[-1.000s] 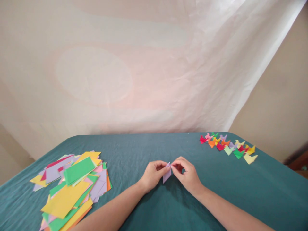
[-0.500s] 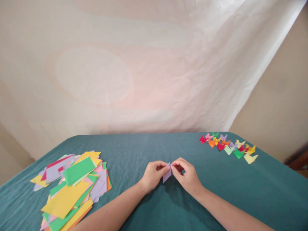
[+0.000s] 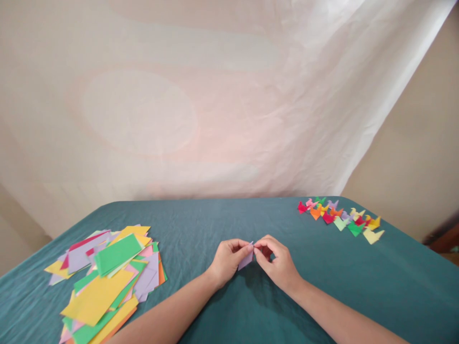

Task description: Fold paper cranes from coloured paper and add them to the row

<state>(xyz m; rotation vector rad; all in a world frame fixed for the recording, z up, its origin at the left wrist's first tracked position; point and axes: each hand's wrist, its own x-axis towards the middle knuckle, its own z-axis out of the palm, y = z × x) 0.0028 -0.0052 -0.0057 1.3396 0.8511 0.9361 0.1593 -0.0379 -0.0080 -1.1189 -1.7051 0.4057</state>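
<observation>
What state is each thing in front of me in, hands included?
Left hand: pinching the lilac paper.
Right hand: fingertips pinching its edge.
Lilac paper: folded, held in both hands.
Paper sheets: loose, overlapping pile.
Paper birds: folded, grouped together.
Tablecloth: spread out.
Backdrop: hanging, wrinkled.

My left hand (image 3: 229, 260) and right hand (image 3: 278, 262): two; folded lilac paper (image 3: 245, 260): one.
I count about fifteen paper birds (image 3: 341, 223), some overlapping: three red, two green, two orange, two golden yellow, two lilac, two pale yellow, one pink, one pale green; one heap of coloured sheets (image 3: 103, 291), too layered for me to number singly; one table (image 3: 201, 222).
</observation>
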